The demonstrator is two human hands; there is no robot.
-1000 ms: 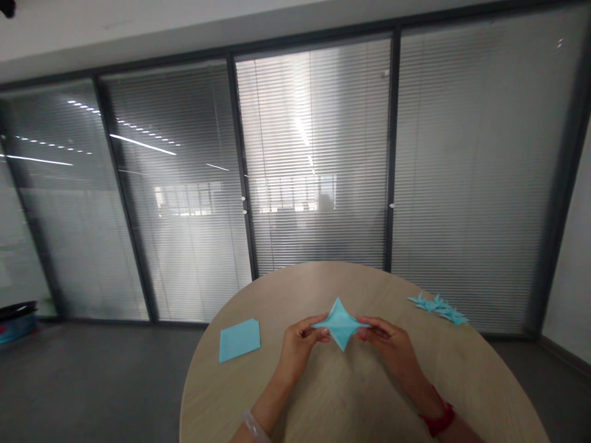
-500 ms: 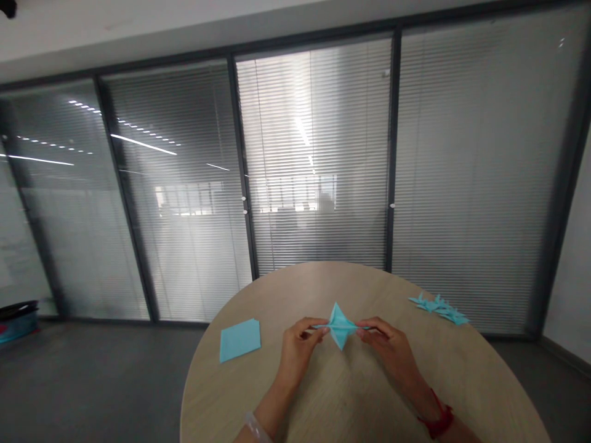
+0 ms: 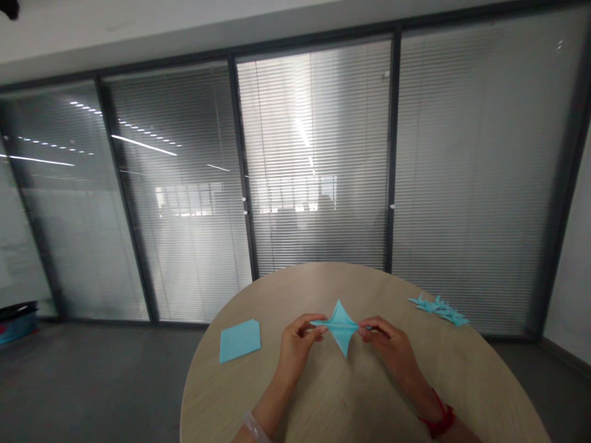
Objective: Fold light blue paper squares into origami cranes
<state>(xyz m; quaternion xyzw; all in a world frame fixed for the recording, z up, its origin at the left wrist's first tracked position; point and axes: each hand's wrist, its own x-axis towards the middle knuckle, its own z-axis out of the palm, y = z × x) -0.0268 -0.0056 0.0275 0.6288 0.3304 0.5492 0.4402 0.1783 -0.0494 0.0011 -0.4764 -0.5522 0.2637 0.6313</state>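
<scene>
Between my two hands is a light-blue origami crane [image 3: 342, 327], its wings spread toward and away from me and its thin points stretched out sideways. My left hand [image 3: 298, 341] pinches the left point between thumb and fingers. The right point is pinched by my right hand [image 3: 390, 344], whose fingertips hide its end. To the left lies a stack of light-blue square paper [image 3: 240, 341]. A pile of small folded light-blue cranes [image 3: 439, 308] rests near the table's right edge.
The round wooden table [image 3: 323, 283] has a curved far edge. Behind it stands a glass partition with blinds [image 3: 318, 154] in dark frames. On the floor at far left is a blue and black container [image 3: 17, 323].
The crane has tilted in my fingers, so its near wing reaches lower and more of its surface shows. My left fingers have shifted slightly on the left point.
</scene>
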